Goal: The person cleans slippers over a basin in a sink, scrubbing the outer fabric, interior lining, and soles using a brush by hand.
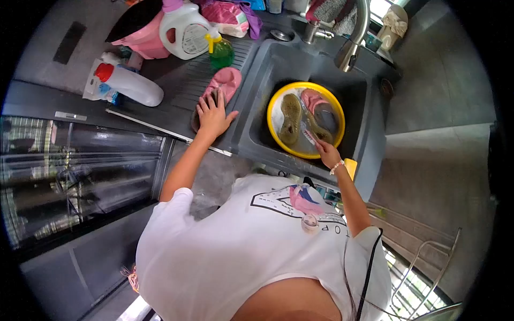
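Note:
My left hand [214, 115] lies with spread fingers on a pink slipper [227, 81], pressing its dark end on the ridged drainboard. My right hand [328, 152] is closed round the handle of a small scrubbing brush [309, 137], whose pale bristles are over the near right part of a yellow-rimmed basin [272, 127]. Cloudy water fills the basin. In it are an olive-brown shoe [290, 119], sole up, another similar one [319, 130] beside the brush, and a pink slipper [315, 101] partly under water. My fingers hide most of the brush handle.
The basin stands in a grey sink [250, 119] under a metal faucet [350, 51]. Left of it are a green spray bottle [221, 55], a detergent jug [184, 33], a pink bucket [144, 40] and a lying white bottle [134, 88]. A yellow sponge-like block [350, 167] sits on the sink's near edge.

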Action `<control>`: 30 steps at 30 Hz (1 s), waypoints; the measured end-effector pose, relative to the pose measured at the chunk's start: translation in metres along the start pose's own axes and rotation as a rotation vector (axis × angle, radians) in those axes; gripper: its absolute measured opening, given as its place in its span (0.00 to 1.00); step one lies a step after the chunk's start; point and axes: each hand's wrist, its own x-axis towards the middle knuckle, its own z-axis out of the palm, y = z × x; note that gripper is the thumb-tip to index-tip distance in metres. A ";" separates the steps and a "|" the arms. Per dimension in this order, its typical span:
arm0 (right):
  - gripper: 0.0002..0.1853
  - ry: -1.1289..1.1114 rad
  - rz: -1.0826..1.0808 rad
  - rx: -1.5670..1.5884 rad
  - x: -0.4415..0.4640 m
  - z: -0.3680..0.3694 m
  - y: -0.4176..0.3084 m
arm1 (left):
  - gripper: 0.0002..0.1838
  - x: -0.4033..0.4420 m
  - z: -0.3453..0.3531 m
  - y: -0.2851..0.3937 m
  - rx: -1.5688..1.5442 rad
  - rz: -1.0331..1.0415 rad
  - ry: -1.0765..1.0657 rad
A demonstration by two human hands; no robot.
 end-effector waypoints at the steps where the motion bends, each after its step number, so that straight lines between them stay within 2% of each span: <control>1: 0.21 0.000 0.023 0.001 -0.007 0.002 0.000 | 0.52 -0.002 0.001 0.001 -0.008 0.017 -0.014; 3: 0.19 -0.013 0.097 0.062 -0.015 0.004 0.002 | 0.48 -0.003 0.003 -0.004 -0.266 0.002 0.011; 4: 0.16 -0.071 0.265 0.152 -0.016 0.006 0.002 | 0.42 -0.004 -0.007 -0.003 -0.251 0.006 0.042; 5: 0.16 -0.039 0.290 0.159 -0.017 0.017 0.014 | 0.38 -0.005 -0.021 -0.001 -0.290 -0.023 -0.020; 6: 0.16 0.028 0.171 0.181 -0.016 0.032 0.034 | 0.34 -0.006 -0.033 0.004 -0.336 -0.035 -0.080; 8: 0.16 0.100 0.149 0.350 -0.028 0.035 0.044 | 0.21 -0.016 -0.041 0.008 -0.359 0.133 0.131; 9: 0.16 0.095 0.224 0.510 -0.028 0.035 0.035 | 0.17 -0.022 -0.044 0.015 -0.347 0.175 0.215; 10: 0.16 -0.007 0.300 0.662 -0.027 0.032 0.034 | 0.15 -0.024 -0.046 0.023 -0.332 0.208 0.298; 11: 0.16 -0.119 0.367 0.818 -0.025 0.028 0.035 | 0.15 -0.020 -0.044 0.035 -0.342 0.242 0.295; 12: 0.15 -0.174 0.314 0.932 -0.020 0.032 0.044 | 0.13 -0.021 -0.045 0.046 -0.544 0.249 0.120; 13: 0.15 0.039 0.185 1.018 -0.020 0.047 0.045 | 0.11 -0.026 -0.045 0.055 -0.735 0.240 -0.070; 15: 0.12 -0.019 0.251 1.129 -0.009 0.057 0.057 | 0.11 -0.025 -0.039 0.082 -0.811 0.304 -0.196; 17: 0.11 0.007 0.350 1.114 -0.012 0.044 0.035 | 0.11 -0.021 -0.019 0.106 -0.900 0.371 -0.331; 20: 0.13 0.079 0.326 1.066 -0.012 0.047 0.031 | 0.13 -0.005 0.030 0.138 -0.947 0.403 -0.613; 21: 0.14 0.108 0.308 1.009 -0.012 0.047 0.029 | 0.13 -0.001 0.058 0.147 -0.940 0.406 -0.623; 23: 0.17 0.122 0.303 1.040 -0.010 0.049 0.029 | 0.18 0.007 0.119 0.164 -1.102 0.235 -0.746; 24: 0.16 0.131 0.360 1.044 -0.011 0.049 0.027 | 0.18 0.017 0.140 0.175 -1.094 0.239 -0.757; 26: 0.15 0.150 0.427 1.059 -0.013 0.046 0.022 | 0.24 0.032 0.168 0.196 -0.865 0.147 -0.832; 27: 0.14 0.165 0.453 1.085 -0.016 0.043 0.020 | 0.24 0.033 0.168 0.208 -0.858 0.160 -0.844; 29: 0.13 0.195 0.492 1.123 -0.017 0.047 0.022 | 0.24 0.031 0.163 0.240 -0.736 0.232 -0.371; 30: 0.13 0.233 0.444 1.240 -0.017 0.054 0.027 | 0.25 0.043 0.172 0.268 -0.953 0.286 -0.476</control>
